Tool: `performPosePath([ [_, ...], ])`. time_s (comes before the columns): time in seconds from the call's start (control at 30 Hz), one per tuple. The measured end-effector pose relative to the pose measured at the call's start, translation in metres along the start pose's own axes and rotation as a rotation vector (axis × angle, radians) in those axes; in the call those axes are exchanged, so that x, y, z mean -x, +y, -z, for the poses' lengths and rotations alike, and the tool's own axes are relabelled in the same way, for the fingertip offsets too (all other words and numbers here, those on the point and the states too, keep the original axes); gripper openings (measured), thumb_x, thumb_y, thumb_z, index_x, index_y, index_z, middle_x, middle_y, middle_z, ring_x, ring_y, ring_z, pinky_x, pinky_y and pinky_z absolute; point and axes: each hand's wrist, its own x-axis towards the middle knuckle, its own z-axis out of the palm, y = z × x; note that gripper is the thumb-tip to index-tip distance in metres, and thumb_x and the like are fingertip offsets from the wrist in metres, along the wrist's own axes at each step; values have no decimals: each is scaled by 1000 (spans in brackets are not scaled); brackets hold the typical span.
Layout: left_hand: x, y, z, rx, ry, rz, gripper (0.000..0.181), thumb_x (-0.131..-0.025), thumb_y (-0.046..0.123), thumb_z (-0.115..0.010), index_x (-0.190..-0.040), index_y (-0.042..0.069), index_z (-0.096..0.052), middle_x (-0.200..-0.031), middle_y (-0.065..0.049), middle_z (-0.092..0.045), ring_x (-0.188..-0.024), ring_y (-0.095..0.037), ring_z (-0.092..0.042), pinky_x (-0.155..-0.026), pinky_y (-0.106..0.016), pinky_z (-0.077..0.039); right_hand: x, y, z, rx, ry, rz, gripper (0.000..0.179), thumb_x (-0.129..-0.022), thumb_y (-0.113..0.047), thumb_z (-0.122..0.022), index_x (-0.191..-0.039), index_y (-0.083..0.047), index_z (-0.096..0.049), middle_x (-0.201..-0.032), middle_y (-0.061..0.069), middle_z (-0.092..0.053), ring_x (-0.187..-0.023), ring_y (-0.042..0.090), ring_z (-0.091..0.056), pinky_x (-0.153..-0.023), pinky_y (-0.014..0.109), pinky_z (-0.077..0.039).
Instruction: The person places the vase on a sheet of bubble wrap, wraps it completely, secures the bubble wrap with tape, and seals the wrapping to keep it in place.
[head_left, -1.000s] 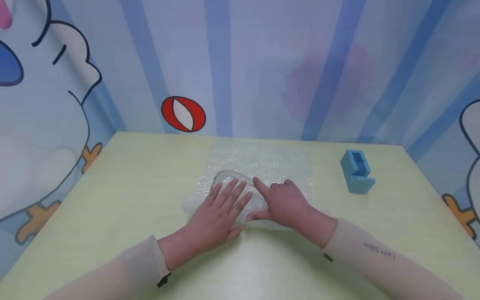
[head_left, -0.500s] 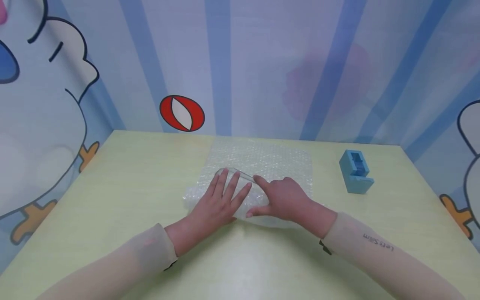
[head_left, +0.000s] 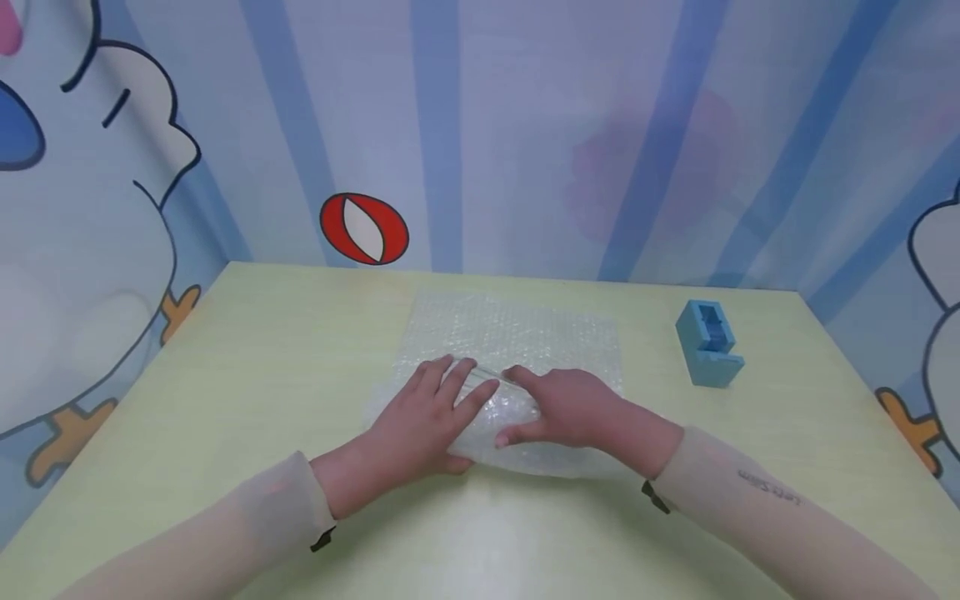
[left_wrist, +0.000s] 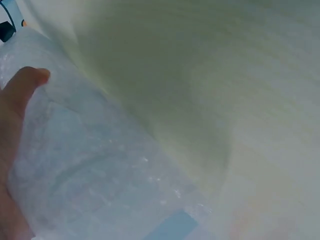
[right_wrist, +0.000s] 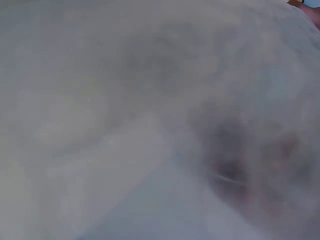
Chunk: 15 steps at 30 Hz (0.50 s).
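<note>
A sheet of bubble wrap (head_left: 525,333) lies flat at its far part, while its near part is folded up over a clear object into a bundle. Only a thin transparent edge of that object shows between the hands; the wrap hides the rest. My left hand (head_left: 416,421) grips the bundle's left side, fingers over the top and thumb at the near side. In the left wrist view, the thumb (left_wrist: 27,82) lies against the wrap. My right hand (head_left: 573,408) holds the right end, index finger at the far edge and thumb in front. The right wrist view is blurred.
A light blue tape dispenser (head_left: 708,343) stands at the right of the pale yellow table (head_left: 300,325). Behind the table rises a blue striped backdrop (head_left: 517,142) with cartoon prints, continuing along both sides.
The bundle has rolled over and come slightly nearer, with the sheet drawn along. More of the clear object is covered. The left fingers have bent around the bundle.
</note>
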Motion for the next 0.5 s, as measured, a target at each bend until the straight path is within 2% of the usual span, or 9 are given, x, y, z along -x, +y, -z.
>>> performPosePath([
  [0.13,-5,-6,-2,50,18,-24,99,-68,68,-84,-144,15,-50,-140,-17,-58,-126,-38,-57,-106,-49,-53,-3,6,0,-47,-16,-13,80,-94,-64,-60,-152,-11,-45,-71,-1,-68,-81,23,-72,-72,40,-56],
  [0.23,-7,-9,-2,62,15,-37,98,-69,68,-83,-144,14,-50,-140,-17,-59,-126,-37,-58,-108,-48,-51,-1,8,0,-76,19,-24,71,-100,-58,-53,-153,-11,-45,-85,4,-75,-92,27,-74,-80,44,-58],
  [0.3,-9,-11,-2,72,15,-44,99,-69,68,-83,-144,13,-50,-139,-17,-59,-125,-37,-58,-108,-47,-51,4,8,0,-47,107,-11,67,-102,-54,-52,-152,-9,-47,-96,8,-78,-95,29,-75,-86,46,-58],
  [0.37,-11,-13,-2,90,9,-42,99,-69,67,-84,-144,12,-50,-139,-17,-59,-125,-36,-58,-108,-47,-51,12,4,-2,11,228,11,66,-101,-51,-56,-149,-6,-50,-112,12,-77,-104,31,-74,-92,49,-57],
  [0.43,-14,-16,-2,119,-10,-27,99,-69,66,-84,-144,12,-51,-139,-17,-60,-124,-36,-59,-108,-46,-52,23,0,-6,108,355,50,68,-97,-50,-63,-146,-4,-53,-123,14,-74,-112,32,-71,-97,51,-55],
  [0.5,-16,-18,-1,160,-44,1,97,-69,64,-85,-144,12,-51,-140,-17,-59,-124,-35,-58,-107,-45,-53,35,-4,-12,208,430,70,73,-93,-53,-67,-144,-4,-54,-139,15,-66,-127,33,-64,-104,55,-52],
])
